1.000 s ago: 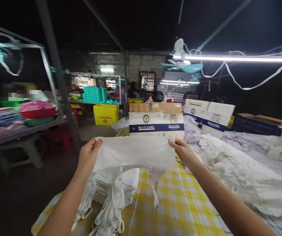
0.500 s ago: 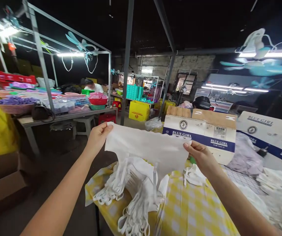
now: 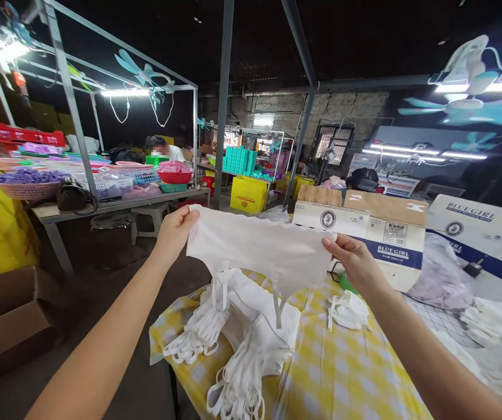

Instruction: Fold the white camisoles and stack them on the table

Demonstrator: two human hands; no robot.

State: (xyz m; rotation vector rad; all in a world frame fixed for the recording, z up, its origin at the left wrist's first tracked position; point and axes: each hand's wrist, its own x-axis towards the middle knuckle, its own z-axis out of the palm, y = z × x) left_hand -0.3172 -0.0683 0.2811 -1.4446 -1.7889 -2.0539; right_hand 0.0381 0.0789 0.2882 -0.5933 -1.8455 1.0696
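Note:
Stretched out between my two hands is a white bra top [image 3: 257,242], its thin straps hanging downward. My left hand [image 3: 175,230] pinches its upper left corner, and my right hand [image 3: 351,256] pinches the upper right one. Just below lies a pile of similar white tops [image 3: 257,332], layered over each other, with bunches of looped straps spilling towards me. The raised top hides part of this pile. Both rest on a table with a yellow checked cloth [image 3: 325,373]. A small crumpled white piece with a strap [image 3: 348,310] lies to the right, close to my right forearm.
Behind the table stand printed cartons [image 3: 395,233]. A lilac-white plastic bag [image 3: 441,274] and more white fabric [image 3: 491,326] lie at the right. On the left, a bench [image 3: 124,205] carries baskets, and a person [image 3: 174,153] sits behind it. Metal posts [image 3: 225,105] rise ahead.
The bra top has risen slightly with both hands, so its straps now hang freer above the pile. More of the pile's top layer shows. Both hands keep their hold.

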